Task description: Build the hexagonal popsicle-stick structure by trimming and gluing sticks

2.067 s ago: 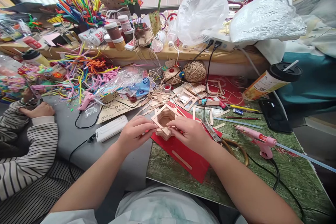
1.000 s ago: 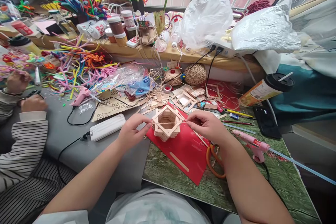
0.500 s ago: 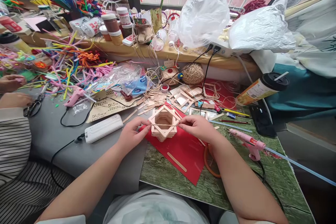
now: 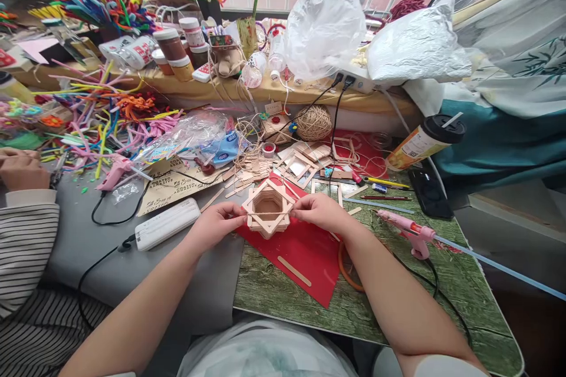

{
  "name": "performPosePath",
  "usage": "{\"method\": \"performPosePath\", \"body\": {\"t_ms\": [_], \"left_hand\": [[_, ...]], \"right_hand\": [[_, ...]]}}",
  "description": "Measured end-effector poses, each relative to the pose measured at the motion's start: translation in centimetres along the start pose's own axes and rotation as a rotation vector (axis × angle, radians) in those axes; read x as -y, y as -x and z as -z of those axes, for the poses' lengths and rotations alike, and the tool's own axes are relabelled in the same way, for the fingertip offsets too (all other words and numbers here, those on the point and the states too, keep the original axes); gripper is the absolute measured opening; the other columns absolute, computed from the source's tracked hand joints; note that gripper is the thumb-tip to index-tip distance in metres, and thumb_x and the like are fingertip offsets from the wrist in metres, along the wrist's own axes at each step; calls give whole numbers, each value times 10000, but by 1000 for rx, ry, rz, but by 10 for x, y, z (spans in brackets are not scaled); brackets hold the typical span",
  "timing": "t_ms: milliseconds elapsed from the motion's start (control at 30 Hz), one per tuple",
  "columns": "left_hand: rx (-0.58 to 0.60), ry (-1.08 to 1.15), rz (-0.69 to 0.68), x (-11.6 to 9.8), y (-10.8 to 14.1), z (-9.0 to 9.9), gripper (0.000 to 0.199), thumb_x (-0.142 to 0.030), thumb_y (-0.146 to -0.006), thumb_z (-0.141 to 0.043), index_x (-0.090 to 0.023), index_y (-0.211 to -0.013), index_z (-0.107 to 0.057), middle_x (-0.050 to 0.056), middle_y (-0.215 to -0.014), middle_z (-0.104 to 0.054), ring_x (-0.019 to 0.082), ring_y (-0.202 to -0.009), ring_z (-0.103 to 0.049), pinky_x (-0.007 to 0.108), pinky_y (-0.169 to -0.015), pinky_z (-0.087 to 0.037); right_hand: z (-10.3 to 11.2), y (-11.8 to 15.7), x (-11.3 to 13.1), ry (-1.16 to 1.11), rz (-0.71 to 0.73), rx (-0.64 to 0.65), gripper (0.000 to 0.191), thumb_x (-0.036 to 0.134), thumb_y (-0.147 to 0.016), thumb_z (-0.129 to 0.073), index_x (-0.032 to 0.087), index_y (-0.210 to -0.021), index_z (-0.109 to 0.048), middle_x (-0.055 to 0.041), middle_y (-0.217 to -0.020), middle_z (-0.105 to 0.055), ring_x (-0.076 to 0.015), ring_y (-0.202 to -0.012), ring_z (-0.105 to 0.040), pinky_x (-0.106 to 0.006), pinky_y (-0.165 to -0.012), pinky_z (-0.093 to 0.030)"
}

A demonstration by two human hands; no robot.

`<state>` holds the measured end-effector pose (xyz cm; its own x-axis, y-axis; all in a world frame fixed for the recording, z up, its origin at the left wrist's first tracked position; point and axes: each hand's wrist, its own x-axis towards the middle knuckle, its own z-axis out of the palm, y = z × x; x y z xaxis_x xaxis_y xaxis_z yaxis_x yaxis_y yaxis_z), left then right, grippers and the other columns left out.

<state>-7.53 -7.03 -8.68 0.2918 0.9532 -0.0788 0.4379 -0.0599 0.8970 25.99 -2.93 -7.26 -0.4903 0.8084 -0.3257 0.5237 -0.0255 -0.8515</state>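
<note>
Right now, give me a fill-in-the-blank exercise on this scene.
A cord runs over the wooden structure, stretched ____ the left hand and right hand.
A lone stick lies on a sheet coloured ____.
The glue gun at right is coloured ____.
The lid of the drink cup is coloured ____.
Words: between; red; pink; black.

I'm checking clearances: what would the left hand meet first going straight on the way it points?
Most likely the wooden-stick box, on its left side; the left hand points at it, though whether they already touch is unclear.
</note>
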Motion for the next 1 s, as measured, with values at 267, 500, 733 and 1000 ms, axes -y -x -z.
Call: {"method": "performPosePath", "body": {"t_ms": [267, 500, 733, 1000], "left_hand": [[-204, -307, -364, -6, 10, -7, 58, -248, -965, -690, -250, -935, -741, 65, -987, -771, 222, -937, -687, 391, -876, -530], [-231, -428, -496, 0, 14, -10, 115, -169, -951, -687, -272, -976, -733, 60, -1017, -781, 231, -928, -662, 411, -878, -488], [-215, -292, -445, 8, 13, -18, 116, -205, -1038, -581, -234, -964, -665, 78, -1022, -740, 203, -981, -694, 345, -851, -560], [-176, -172, -396, 20, 7, -18, 114, -249, -1051, -585, -227, -950, -634, 57, -974, -712, 187, -926, -687, 315, -826, -548]], "right_hand": [[0, -1, 0, -30, 38, -18, 342, 514, -823, -751, 179, -771, -796, -24, -678, -695, -176, -689, -568, -296, -645, -398], [0, 2, 3, 30, 22, 59, 356, 524, -860, -709, 185, -767, -768, 28, -661, -598, -130, -645, -462, -288, -628, -331], [-2, 1, 3, 17, 29, 62, 330, 497, -860, -700, 185, -793, -781, 32, -693, -614, -132, -673, -469, -283, -662, -342], [-2, -4, -7, 15, 65, 72, 354, 510, -883, -697, 180, -767, -752, 25, -696, -625, -134, -670, -475, -286, -662, -342]]}}
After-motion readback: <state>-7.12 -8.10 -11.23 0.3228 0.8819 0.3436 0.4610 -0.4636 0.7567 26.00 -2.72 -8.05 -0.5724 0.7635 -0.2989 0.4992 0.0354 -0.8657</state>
